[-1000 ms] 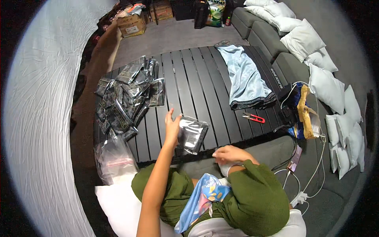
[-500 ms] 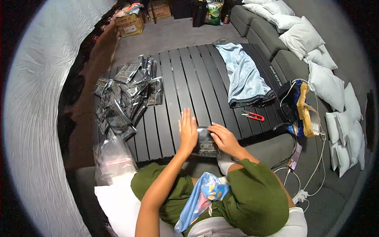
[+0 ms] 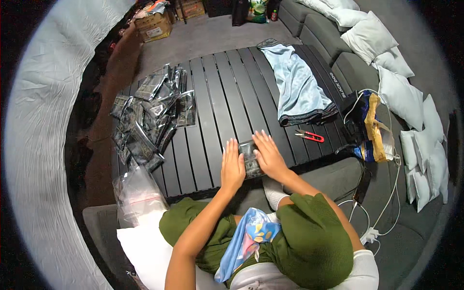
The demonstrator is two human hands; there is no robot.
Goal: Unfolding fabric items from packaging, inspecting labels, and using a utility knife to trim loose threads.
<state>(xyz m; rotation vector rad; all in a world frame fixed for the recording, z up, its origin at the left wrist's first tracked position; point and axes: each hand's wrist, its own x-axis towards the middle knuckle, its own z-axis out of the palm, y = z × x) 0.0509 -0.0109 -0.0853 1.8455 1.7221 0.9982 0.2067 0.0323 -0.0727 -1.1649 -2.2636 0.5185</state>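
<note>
In the head view, pale lettering runs along the right edge of the black slatted table (image 3: 227,96), and a white label sits on the cardboard box (image 3: 153,29) at the far left. The dark packet (image 3: 251,162) between the hands shows faint, pale print, too blurred to make out. It lies flat at the table's near edge, rectangular, in shiny clear film. The left hand (image 3: 233,166) lies along its left side, fingers straight and close together. The right hand (image 3: 272,158) rests flat over its right part, fingers extended and slightly apart. Neither hand is clenched; both touch the packet without gripping it.
</note>
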